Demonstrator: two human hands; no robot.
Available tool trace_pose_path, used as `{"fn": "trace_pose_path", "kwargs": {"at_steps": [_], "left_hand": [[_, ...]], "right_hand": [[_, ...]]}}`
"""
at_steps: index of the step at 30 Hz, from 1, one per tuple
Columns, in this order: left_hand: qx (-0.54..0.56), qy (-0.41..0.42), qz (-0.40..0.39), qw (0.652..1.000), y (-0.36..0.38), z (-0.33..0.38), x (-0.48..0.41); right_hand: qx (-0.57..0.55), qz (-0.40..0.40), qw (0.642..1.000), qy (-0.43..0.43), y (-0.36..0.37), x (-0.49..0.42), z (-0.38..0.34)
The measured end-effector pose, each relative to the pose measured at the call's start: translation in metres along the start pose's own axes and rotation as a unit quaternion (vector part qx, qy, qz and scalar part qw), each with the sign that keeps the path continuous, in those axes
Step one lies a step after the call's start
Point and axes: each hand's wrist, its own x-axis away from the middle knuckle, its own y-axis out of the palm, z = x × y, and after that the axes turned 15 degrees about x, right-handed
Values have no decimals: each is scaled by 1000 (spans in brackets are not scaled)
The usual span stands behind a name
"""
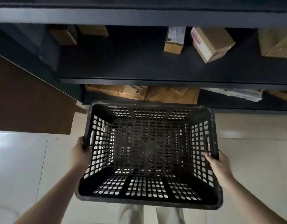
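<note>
A black plastic basket (149, 201) with lattice walls and floor hangs in front of me above the pale tiled floor, with nothing inside it. My left hand (80, 153) grips its left rim at the handle slot. My right hand (217, 165) grips the right rim, fingers curled over the edge. Both forearms reach up from the bottom corners of the view.
A dark metal shelf unit (139, 81) stands just beyond the basket. Cardboard parcels (210, 43) lie on its middle shelf, more boxes (155, 92) on the lowest one. A large brown carton (29, 101) sits at the left. Light trouser legs show below the basket.
</note>
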Motion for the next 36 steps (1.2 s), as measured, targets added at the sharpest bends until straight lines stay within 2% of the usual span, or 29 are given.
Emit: {"fn": "trace_pose_path", "kwargs": {"at_steps": [12, 20, 36], "left_hand": [[9, -9, 7, 1000, 1, -26, -2], [18, -12, -2, 1000, -1, -36, 5], [23, -2, 0, 1000, 5, -36, 0]], "right_hand": [[16, -4, 999, -27, 18, -2, 10], [42, -8, 999, -13, 15, -1, 9], [13, 0, 1000, 17, 13, 17, 13]]}}
